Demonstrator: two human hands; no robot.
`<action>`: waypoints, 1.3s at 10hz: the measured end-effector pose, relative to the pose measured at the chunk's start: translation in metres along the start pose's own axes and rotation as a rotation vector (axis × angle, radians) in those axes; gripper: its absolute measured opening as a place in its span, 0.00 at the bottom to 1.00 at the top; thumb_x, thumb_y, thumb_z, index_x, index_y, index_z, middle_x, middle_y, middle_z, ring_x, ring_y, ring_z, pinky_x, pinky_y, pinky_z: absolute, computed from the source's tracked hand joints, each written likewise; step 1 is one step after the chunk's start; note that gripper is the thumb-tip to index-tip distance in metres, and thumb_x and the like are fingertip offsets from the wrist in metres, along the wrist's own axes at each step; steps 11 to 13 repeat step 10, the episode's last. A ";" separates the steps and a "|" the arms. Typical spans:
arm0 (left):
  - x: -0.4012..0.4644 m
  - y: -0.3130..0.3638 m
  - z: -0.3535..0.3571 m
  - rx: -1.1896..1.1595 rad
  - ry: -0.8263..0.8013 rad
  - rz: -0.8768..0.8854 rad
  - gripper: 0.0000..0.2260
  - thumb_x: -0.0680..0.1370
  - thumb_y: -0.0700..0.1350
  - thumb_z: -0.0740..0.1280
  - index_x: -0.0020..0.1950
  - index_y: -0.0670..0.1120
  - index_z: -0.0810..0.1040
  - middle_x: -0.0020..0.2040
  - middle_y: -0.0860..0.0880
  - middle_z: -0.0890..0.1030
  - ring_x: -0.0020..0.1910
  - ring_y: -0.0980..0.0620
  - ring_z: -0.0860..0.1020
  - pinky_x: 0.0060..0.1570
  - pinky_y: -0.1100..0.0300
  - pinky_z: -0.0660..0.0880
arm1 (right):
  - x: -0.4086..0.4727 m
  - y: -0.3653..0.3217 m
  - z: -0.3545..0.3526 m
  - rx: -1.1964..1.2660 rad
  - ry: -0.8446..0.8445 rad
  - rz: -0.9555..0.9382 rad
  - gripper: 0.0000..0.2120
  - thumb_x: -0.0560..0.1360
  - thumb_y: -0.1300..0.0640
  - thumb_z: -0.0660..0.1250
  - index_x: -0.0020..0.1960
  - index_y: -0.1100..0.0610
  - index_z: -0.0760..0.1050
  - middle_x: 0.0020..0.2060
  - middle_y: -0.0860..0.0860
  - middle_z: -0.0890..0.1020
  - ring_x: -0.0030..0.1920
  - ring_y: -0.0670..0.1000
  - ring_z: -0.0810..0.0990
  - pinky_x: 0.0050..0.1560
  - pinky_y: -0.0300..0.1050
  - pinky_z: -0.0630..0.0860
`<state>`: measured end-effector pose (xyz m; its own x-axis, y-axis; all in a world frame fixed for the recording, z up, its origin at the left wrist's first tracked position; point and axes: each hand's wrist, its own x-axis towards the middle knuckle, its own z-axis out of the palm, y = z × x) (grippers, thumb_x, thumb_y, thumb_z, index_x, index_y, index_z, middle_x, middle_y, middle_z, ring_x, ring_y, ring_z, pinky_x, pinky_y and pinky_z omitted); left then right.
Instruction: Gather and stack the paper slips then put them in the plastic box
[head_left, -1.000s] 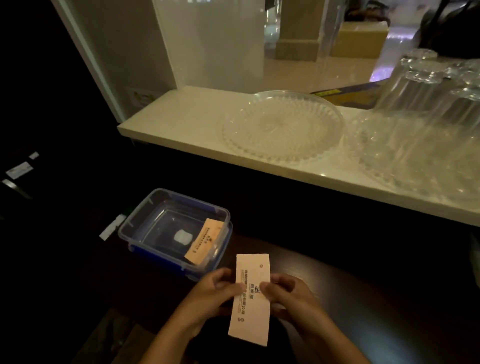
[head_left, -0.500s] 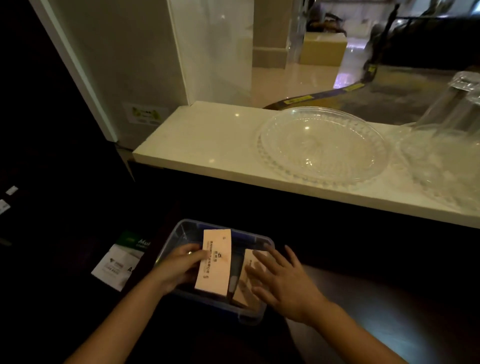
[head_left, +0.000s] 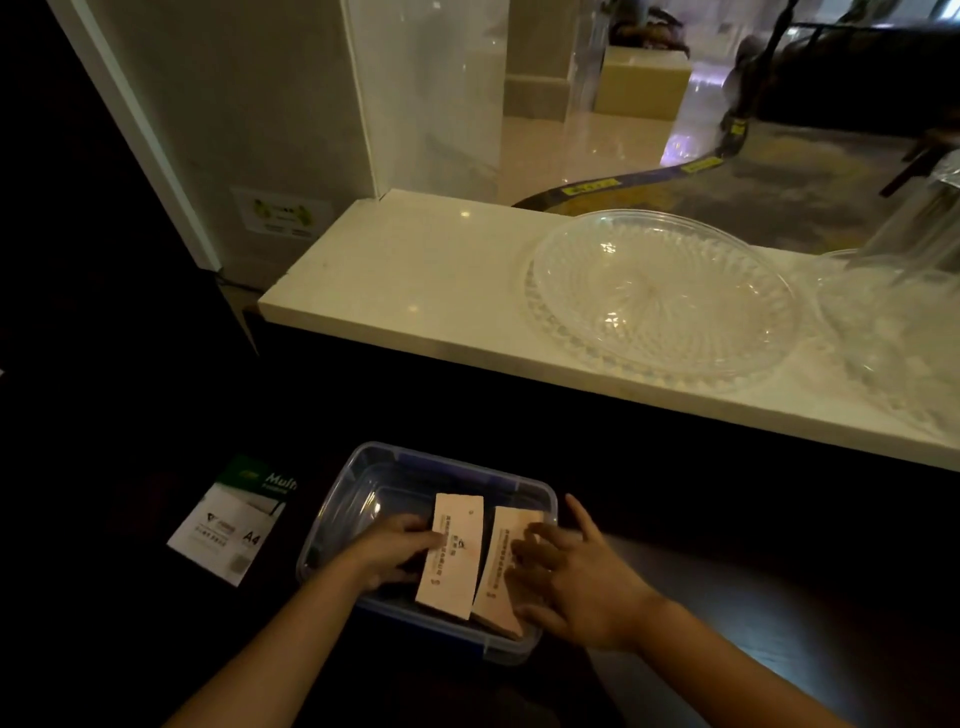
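A clear plastic box with blue trim sits on the dark table in front of me. Two pale orange stacks of paper slips lie inside it, side by side. My left hand grips the left stack of slips at its left edge. My right hand rests with fingers spread on the right stack of slips, which leans against the box's right wall.
An A4 paper pack lies on the dark table left of the box. Behind, a pale stone ledge carries a large clear glass dish, and more glassware at the right edge.
A second ago both hands held a stack of slips above the table, near the box. My left hand has since lowered it into the box, beside the stack under my right hand.
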<state>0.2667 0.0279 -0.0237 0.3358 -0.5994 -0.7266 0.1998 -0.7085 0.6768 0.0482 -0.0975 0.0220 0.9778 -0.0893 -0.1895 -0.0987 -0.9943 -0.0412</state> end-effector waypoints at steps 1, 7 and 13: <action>0.002 0.000 0.002 0.047 0.013 0.025 0.08 0.75 0.41 0.65 0.53 0.48 0.77 0.50 0.47 0.82 0.54 0.48 0.78 0.58 0.47 0.71 | 0.000 0.001 0.001 0.006 -0.004 0.004 0.28 0.75 0.37 0.43 0.65 0.48 0.68 0.68 0.52 0.70 0.72 0.56 0.59 0.66 0.65 0.29; -0.002 0.008 0.020 0.274 0.113 0.046 0.06 0.76 0.44 0.62 0.51 0.47 0.76 0.55 0.45 0.81 0.51 0.49 0.78 0.42 0.59 0.72 | 0.002 0.002 0.005 0.020 0.026 -0.029 0.27 0.75 0.36 0.44 0.63 0.48 0.70 0.64 0.52 0.74 0.69 0.57 0.64 0.67 0.63 0.29; -0.017 0.015 -0.018 0.053 0.136 0.111 0.24 0.70 0.49 0.71 0.65 0.50 0.68 0.54 0.52 0.77 0.50 0.54 0.76 0.47 0.56 0.72 | 0.010 -0.006 -0.006 0.265 0.179 0.138 0.22 0.76 0.37 0.46 0.60 0.44 0.71 0.60 0.44 0.77 0.67 0.46 0.67 0.69 0.65 0.33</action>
